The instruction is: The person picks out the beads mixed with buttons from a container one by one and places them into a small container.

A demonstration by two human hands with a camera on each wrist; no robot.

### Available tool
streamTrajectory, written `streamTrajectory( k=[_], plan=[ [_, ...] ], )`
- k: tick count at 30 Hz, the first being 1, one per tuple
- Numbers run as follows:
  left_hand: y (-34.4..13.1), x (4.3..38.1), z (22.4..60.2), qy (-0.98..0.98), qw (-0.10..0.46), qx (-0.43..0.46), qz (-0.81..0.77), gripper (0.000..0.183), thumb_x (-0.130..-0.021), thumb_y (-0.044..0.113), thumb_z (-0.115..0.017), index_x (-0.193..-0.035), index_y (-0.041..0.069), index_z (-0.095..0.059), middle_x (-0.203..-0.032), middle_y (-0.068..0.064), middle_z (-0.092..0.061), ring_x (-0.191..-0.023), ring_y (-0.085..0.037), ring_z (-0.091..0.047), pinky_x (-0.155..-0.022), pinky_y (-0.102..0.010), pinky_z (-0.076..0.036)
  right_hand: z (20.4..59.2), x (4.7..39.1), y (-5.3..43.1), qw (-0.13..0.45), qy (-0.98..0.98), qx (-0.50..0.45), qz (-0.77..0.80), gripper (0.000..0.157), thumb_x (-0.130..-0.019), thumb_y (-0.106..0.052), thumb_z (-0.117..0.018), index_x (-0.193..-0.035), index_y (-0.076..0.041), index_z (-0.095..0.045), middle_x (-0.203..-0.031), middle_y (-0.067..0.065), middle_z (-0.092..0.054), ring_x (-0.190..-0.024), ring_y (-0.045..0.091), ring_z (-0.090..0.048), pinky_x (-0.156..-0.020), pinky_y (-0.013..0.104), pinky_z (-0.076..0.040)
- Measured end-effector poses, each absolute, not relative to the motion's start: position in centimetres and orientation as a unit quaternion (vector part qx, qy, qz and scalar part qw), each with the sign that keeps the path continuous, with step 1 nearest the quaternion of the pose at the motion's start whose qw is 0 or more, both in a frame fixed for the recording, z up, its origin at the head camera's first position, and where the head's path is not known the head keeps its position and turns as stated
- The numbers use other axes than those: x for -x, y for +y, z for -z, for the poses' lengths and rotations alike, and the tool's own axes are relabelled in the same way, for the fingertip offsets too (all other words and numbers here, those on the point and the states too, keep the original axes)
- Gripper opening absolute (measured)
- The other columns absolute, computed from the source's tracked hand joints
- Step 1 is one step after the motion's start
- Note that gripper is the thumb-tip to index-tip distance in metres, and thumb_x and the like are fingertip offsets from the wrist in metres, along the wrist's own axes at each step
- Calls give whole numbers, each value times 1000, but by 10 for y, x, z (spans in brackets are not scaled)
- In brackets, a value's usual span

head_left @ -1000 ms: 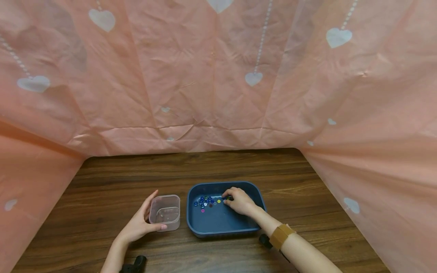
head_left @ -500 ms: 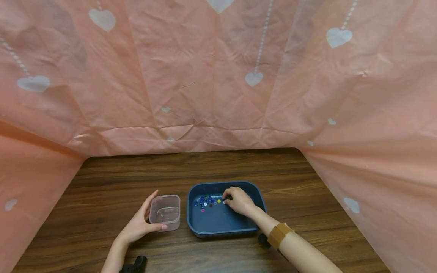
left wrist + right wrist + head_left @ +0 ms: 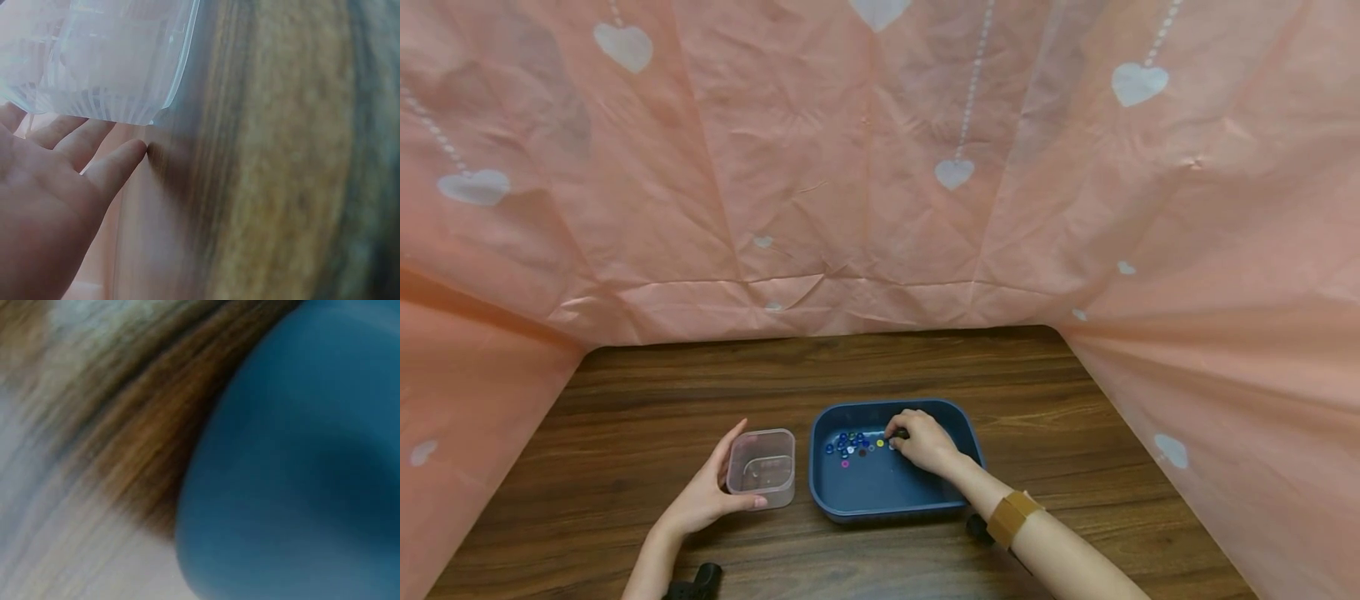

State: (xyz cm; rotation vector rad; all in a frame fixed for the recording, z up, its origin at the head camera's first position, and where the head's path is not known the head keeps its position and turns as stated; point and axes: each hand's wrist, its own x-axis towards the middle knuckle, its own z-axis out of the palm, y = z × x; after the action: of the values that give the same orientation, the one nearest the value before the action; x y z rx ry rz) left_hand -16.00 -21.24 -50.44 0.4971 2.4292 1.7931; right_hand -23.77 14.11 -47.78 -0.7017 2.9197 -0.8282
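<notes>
A wide, flat brown band wraps a person's bare right forearm near the wrist, with a rounded black device at its lower edge, while a second black device, its end a stubby cylinder, shows beside the left forearm.

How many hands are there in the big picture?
2. The left hand holds the clear container; the right hand is in the blue tray.

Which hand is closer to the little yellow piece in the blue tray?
The right hand: it's in the blue tray, just right of the yellow piece. The left hand is farther left, outside the tray, at the clear container.
</notes>
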Motion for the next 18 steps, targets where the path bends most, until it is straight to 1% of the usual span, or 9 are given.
streamTrajectory(
  k=[14,18],
  plan=[
    [-212,159,505,794,40,-166,-584,112,-74,8,-85,-157,11,-9,-151,-30,-29,-138,-49,-24,-95,-14,-31,469,235,143,17,935,214,284,7,-89,-7,-70,-92,-13,-73,-89,-3,-63,-87,17,-56,-74,36,-47],
    [-212,159,505,795,38,-167,-582,111,-74,8,-84,-156,9,-10,-151,-31,-29,-138,-50,-25,-95,-14,-32,464,235,143,15,933,207,293,7,-89,-9,-71,-93,-12,-74,-92,-2,-65,-91,19,-59,-77,38,-48]
  ],
)
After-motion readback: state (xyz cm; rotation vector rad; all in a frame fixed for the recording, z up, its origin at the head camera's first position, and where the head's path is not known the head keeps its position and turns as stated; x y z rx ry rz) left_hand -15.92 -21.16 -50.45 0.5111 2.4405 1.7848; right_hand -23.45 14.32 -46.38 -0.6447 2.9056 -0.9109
